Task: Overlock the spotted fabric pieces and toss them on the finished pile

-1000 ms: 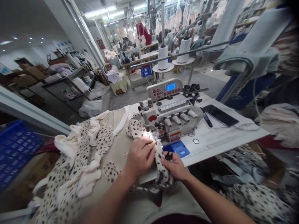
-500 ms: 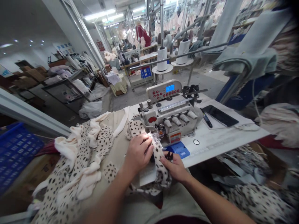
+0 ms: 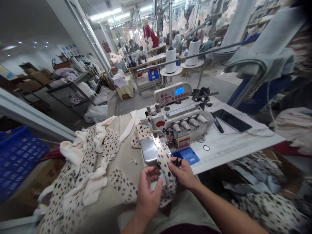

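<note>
A white sewing machine (image 3: 179, 120) stands on the table, its lamp lit at the needle. From under its presser area a spotted fabric strip (image 3: 163, 157) runs toward my body. My right hand (image 3: 182, 172) pinches the strip's right edge and has small dark pointed snips at its fingers. My left hand (image 3: 149, 190) is raised just left of the strip, palm up, fingers curled but apart, with nothing seen in it. A bare metal plate (image 3: 149, 151) shows left of the needle. Behind it lies more spotted fabric (image 3: 141, 134).
Spotted pieces with cream fleece (image 3: 95, 165) cover the table's left side. A blue basket (image 3: 20, 159) stands at far left. Right of the machine lie a phone (image 3: 231, 120), a cutter (image 3: 218, 125) and a black ring (image 3: 206, 148). Thread cones (image 3: 170, 61) stand behind.
My left hand has let go of the fabric near the needle and pulled back toward my body, uncovering the metal plate. My right hand has stayed on the strip.
</note>
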Demonstrator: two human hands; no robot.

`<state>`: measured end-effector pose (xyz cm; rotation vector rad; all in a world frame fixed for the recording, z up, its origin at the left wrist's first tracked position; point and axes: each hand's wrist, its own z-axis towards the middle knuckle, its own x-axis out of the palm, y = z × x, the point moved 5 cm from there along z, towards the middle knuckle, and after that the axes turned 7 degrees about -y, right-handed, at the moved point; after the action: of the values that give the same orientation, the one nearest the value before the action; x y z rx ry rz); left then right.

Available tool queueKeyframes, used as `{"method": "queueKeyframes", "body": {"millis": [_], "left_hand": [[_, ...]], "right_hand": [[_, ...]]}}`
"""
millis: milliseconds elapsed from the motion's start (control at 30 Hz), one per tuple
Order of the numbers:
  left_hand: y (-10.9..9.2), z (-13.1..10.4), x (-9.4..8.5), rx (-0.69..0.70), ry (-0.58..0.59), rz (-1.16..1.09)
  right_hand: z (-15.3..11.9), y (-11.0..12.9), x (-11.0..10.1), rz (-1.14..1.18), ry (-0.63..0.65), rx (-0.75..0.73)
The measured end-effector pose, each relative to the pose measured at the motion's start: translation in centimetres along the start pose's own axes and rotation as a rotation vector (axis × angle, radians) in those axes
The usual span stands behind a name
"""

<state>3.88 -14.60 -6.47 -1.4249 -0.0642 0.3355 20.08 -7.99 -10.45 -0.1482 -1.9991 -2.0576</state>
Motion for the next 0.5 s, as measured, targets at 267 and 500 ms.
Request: {"method": "queueKeyframes", "body": {"millis": [267,500], "left_hand": [[0.0,0.4,2.4,-0.63,0.105,-0.603],[-0.5,1.3,-0.7,-0.298,-0.18,-0.319]], "right_hand": [[-0.1,-0.2,-0.2,-0.016,0.005,-0.021],[0.3,0.3,-0.4,-0.015,0.033,-0.088]]}}
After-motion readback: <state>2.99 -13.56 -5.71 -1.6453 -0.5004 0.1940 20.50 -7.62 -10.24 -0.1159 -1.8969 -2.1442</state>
